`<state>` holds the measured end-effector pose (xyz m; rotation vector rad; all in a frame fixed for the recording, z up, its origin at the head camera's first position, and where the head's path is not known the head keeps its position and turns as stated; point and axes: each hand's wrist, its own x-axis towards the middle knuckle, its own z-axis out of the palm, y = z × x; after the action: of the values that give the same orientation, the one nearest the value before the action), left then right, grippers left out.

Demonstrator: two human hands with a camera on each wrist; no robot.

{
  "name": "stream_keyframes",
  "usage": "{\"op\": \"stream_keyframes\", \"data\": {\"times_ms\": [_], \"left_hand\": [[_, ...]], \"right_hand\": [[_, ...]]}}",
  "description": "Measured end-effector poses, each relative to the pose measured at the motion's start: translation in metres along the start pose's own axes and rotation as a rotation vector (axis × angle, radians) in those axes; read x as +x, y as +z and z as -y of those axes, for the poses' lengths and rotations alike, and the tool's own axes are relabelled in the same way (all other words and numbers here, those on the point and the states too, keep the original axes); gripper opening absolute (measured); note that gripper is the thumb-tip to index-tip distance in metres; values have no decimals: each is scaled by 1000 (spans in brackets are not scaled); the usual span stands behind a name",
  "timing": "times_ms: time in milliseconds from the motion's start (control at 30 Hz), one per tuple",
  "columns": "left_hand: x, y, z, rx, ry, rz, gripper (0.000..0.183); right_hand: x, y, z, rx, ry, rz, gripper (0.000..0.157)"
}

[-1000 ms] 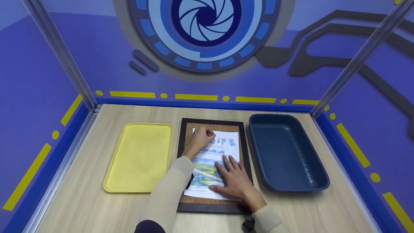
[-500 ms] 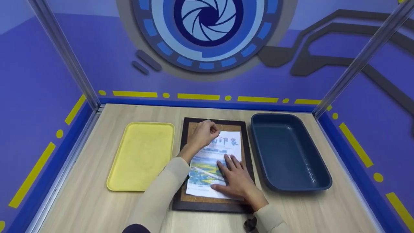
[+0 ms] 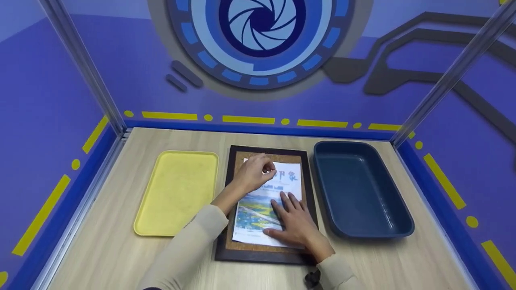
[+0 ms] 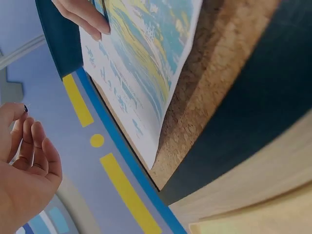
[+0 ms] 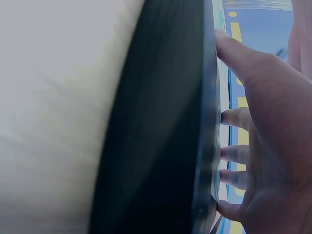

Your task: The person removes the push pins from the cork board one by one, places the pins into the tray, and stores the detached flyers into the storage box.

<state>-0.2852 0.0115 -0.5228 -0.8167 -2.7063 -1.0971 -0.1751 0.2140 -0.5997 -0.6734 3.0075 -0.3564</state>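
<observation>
A printed poster (image 3: pixel 254 217) with a painted landscape and large characters lies on a cork board (image 3: pixel 250 247) in a dark frame. My left hand (image 3: pixel 254 174) is over the poster's upper part, thumb and fingertip pinching a small dark pushpin (image 4: pixel 26 108). In the left wrist view, its other fingers curl loosely, and the poster's near corner lifts a little off the cork. My right hand (image 3: pixel 296 221) lies spread on the lower right of the poster, fingers straight and pressing it down; the right wrist view shows its fingertips on the sheet (image 5: pixel 224 92).
To the left of the board lies a shallow yellow tray (image 3: pixel 177 193). A deep dark blue bin (image 3: pixel 363 189) stands close on the right. Blue printed walls (image 3: pixel 258 100) enclose the wooden table (image 3: pixel 100 245) at the back and sides.
My left hand rose slightly toward the board's top edge, then came back down and right over the poster's heading. My right hand has stayed pressed in place.
</observation>
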Motion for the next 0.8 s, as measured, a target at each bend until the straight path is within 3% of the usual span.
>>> {"op": "stream_keyframes", "data": {"times_ms": [433, 633, 800], "left_hand": [[-26, -16, -2, 22, 57, 26, 9], [-39, -27, 6, 53, 92, 11, 8], [-50, -36, 20, 54, 74, -18, 7]], "right_hand": [[-1, 1, 0, -10, 6, 2, 97], [-2, 2, 0, 3, 6, -1, 97], [-1, 2, 0, 2, 2, -6, 97]]}}
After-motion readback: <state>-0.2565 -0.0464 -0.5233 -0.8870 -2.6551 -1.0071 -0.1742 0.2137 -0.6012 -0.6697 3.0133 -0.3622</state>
